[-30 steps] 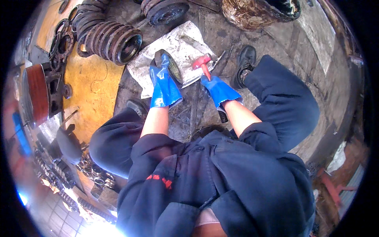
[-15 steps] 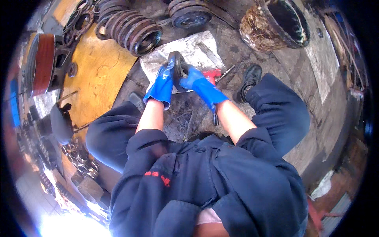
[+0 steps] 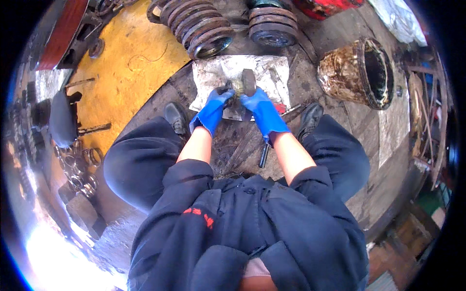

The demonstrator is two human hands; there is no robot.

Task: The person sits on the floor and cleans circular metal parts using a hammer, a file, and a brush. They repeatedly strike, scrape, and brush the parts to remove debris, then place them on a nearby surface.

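Observation:
Both of my hands wear blue rubber gloves and meet over a dirty white sheet (image 3: 208, 72) on the floor between my feet. My right hand (image 3: 258, 107) is closed on a dark, round metal part (image 3: 249, 82) that stands on edge. My left hand (image 3: 213, 107) is closed at the part's left side, around a dark piece (image 3: 224, 88). A paler section shows between the two hands. Whether these are one part or two, I cannot tell. Beside my right glove lies a red object (image 3: 280, 108), mostly covered, with a thin metal rod (image 3: 292, 109).
Beyond the sheet lie stacks of rusty ribbed rings (image 3: 198, 24) and a shorter stack (image 3: 273, 26). A grimy bucket (image 3: 340, 72) lies tipped at the right. To the left is a yellow board (image 3: 121, 63). A dark threaded bolt (image 3: 263, 155) lies below my right wrist.
The view has shifted, so the stacks and bucket sit lower in it. My hands have moved slightly apart, and the round part has turned more edge-on.

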